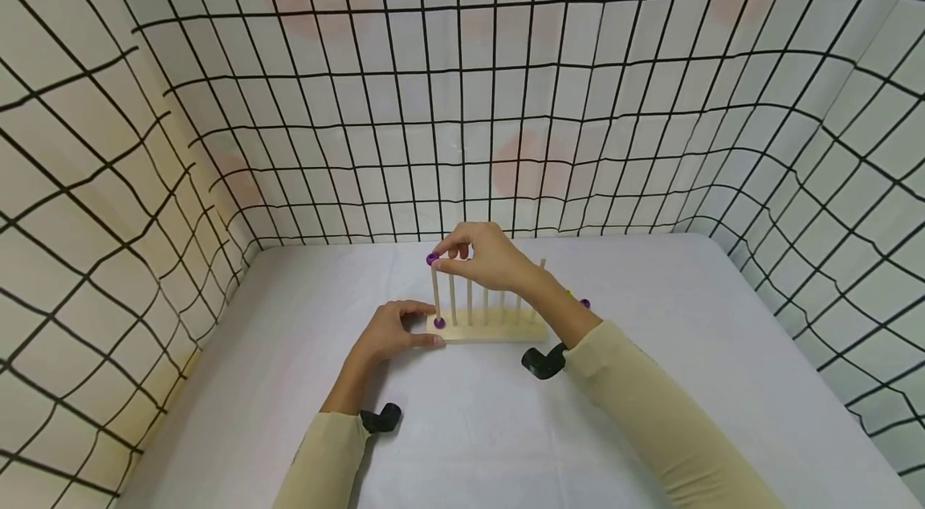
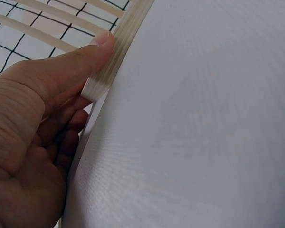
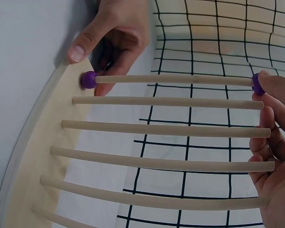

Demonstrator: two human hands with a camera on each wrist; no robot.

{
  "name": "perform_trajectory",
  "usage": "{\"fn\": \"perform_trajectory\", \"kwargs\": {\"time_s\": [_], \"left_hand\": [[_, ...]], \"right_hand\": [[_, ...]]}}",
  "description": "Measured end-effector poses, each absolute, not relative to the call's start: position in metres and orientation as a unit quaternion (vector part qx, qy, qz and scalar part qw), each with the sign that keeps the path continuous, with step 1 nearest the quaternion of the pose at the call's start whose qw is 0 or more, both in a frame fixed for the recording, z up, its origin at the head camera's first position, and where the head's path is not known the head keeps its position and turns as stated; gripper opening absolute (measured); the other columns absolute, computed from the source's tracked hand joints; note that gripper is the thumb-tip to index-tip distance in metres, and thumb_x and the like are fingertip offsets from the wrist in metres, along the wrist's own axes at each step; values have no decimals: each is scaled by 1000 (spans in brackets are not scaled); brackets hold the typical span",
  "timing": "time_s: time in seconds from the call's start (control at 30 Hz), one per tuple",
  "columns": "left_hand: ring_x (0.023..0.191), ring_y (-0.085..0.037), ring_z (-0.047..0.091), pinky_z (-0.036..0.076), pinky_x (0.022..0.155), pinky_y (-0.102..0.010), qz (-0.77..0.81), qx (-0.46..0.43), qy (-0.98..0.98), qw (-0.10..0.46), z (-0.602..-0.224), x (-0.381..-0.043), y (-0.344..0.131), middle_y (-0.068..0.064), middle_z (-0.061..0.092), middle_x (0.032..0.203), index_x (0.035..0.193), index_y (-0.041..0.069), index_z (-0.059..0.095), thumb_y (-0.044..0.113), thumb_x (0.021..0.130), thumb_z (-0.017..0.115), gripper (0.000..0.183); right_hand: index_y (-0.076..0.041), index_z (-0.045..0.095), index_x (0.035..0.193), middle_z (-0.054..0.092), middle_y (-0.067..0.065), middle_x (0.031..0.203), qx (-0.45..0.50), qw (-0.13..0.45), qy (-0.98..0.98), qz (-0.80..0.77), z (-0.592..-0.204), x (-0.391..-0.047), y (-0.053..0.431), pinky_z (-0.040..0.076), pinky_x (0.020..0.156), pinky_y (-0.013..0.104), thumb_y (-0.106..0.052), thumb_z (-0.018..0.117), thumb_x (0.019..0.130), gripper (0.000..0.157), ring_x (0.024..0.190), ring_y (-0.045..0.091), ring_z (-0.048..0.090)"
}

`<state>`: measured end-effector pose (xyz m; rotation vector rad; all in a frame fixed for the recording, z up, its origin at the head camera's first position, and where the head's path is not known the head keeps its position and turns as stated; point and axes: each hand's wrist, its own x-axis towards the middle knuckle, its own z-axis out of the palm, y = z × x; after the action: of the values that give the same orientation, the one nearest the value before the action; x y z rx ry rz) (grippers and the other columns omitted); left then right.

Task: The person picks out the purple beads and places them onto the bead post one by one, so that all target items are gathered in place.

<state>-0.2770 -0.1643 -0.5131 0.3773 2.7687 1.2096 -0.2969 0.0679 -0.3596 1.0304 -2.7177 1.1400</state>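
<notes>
A pale wooden base (image 1: 499,330) with several upright pegs stands on the table. My left hand (image 1: 386,332) grips its left end, thumb (image 2: 97,50) on the front side and fingers behind. One purple bead (image 3: 89,80) sits at the foot of the leftmost peg. Another purple bead (image 1: 432,259) is pinched between thumb and fingers of my right hand (image 1: 491,256). In the right wrist view this bead is at the top end of that same peg (image 3: 180,80); whether the tip is inside its hole I cannot tell. The other visible pegs carry no beads.
Beyond my right forearm lie a purple bead (image 1: 584,303) and a yellow bead (image 1: 569,292), partly hidden by the arm. A white cloth covers the table (image 1: 462,429). Black netting over white sheets (image 1: 477,99) encloses the back and sides.
</notes>
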Motion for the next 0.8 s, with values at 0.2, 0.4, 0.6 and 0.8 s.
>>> {"fn": "perform_trajectory", "kwargs": {"time_s": [0.2, 0.4, 0.6, 0.8], "left_hand": [[134, -29, 58, 43, 116, -55, 388, 119, 912, 52, -515, -278, -164, -4, 69, 136, 124, 26, 76, 46, 72, 93, 58], [135, -29, 58, 43, 116, -53, 392, 123, 910, 49, -515, -279, -164, -3, 70, 135, 124, 25, 76, 45, 71, 94, 59], [134, -29, 58, 44, 115, -54, 394, 124, 909, 49, -513, -277, -163, -4, 70, 135, 124, 25, 76, 46, 72, 94, 59], [134, -29, 59, 44, 115, -53, 395, 123, 909, 49, -514, -278, -163, -3, 70, 134, 123, 25, 76, 45, 71, 94, 58]], "right_hand": [[-20, 81, 108, 71, -7, 96, 328, 6, -871, 367, -359, -295, 68, 49, 76, 29, -31, 78, 93, 19, 88, 14, 58], [-15, 80, 109, 71, -4, 95, 330, 11, -870, 367, -359, -296, 70, 50, 75, 29, -32, 77, 94, 23, 86, 14, 58], [-13, 79, 111, 71, -4, 95, 331, 9, -867, 373, -360, -297, 73, 50, 72, 29, -34, 77, 94, 27, 85, 14, 59], [-17, 79, 111, 72, -6, 97, 327, -2, -862, 389, -355, -297, 79, 50, 70, 30, -33, 77, 94, 23, 84, 16, 58]]}}
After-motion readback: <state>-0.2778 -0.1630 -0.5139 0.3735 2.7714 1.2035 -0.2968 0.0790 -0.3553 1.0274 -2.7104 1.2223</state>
